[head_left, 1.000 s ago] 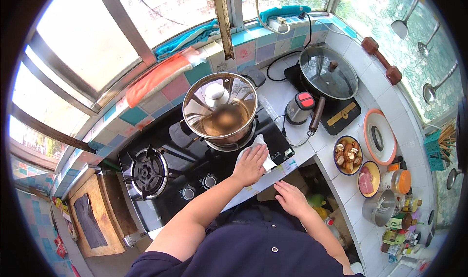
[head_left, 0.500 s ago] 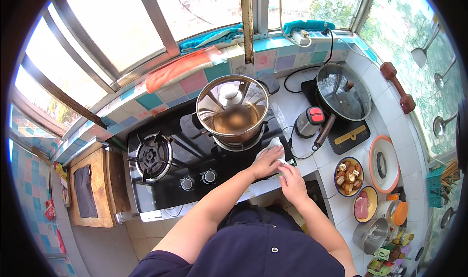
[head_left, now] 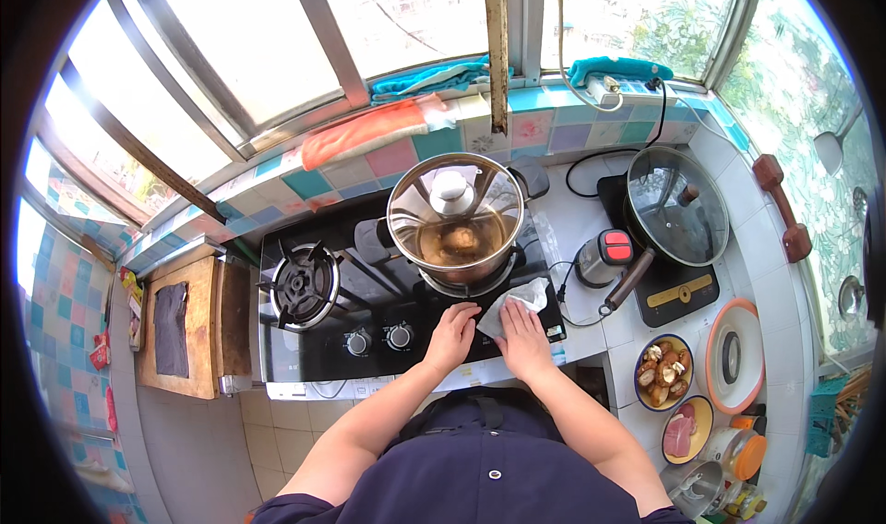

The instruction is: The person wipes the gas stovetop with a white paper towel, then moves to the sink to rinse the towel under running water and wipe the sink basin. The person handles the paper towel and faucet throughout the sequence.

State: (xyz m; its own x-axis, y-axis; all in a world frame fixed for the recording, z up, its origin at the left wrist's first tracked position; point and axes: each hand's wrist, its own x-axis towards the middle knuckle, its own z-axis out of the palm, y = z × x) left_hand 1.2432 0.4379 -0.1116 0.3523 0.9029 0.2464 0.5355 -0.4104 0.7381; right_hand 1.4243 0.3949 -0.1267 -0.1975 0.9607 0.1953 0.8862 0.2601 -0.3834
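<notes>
My right hand (head_left: 522, 339) lies over a crumpled white cloth (head_left: 532, 293) at the front right of the black gas stove (head_left: 346, 295), its fingers pressing the cloth to the glass. To the left, my left hand (head_left: 453, 333) rests on the stove's front, fingers stretched and a little bent, holding nothing. Just beyond both hands, a steel pot with a glass lid (head_left: 452, 210) sits on the right burner; brownish contents show through the lid. The left burner (head_left: 305, 286) is bare. Two knobs (head_left: 399, 337) are left of my left hand.
On the right counter stand a lidded pan (head_left: 676, 201) on a black hot plate (head_left: 680, 295), a grey appliance with red buttons (head_left: 603, 255), a bowl of mushrooms (head_left: 664, 374), a bowl of meat (head_left: 680, 432) and an orange-rimmed basin (head_left: 735, 356). A wooden board (head_left: 203, 339) is at left.
My left hand has come off the cloth and moved left onto the stove. My right hand, earlier beside it, now lies on the cloth. The view has shifted slightly.
</notes>
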